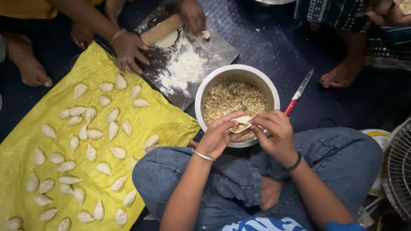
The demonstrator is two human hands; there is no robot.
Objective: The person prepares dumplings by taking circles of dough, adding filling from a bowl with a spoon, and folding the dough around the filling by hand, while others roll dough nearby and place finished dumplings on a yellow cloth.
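Left hand (218, 136) and right hand (274, 130): fingers pinch small pale soft dough pocket (241, 122) over steel pot of crumbly filling (233, 99). Dough likely thin, tearable; hold by edges.

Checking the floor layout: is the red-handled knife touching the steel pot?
Apart. The head view shows the knife lying on the dark mat right of the pot, with a strip of mat between its handle and the rim.

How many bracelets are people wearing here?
3: a silver bangle by the left hand, a black band by the right hand, a thin bangle on a co-worker's wrist near the board. Others may be hidden.
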